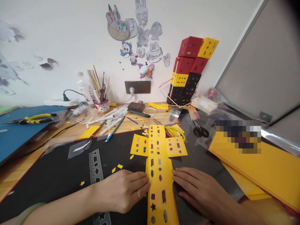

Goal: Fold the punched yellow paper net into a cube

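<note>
Yellow card cutout (156,170), cross-shaped, matte, punched with stars, ovals, diamonds and rectangles, lies flat on the black mat (122,147). Left hand (126,189): palm down, fingers together and extended, fingertips on card's left edge. Right hand (194,184): palm down, fingers slightly spread, fingertips at right edge. Neither grasps it. Clear plastic stencil (95,165) partly under left forearm.

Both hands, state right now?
Left hand: fingertips at left edge of yellow cross-shaped paper; grip unclear.
Right hand: open, fingertips at its right edge.
</note>
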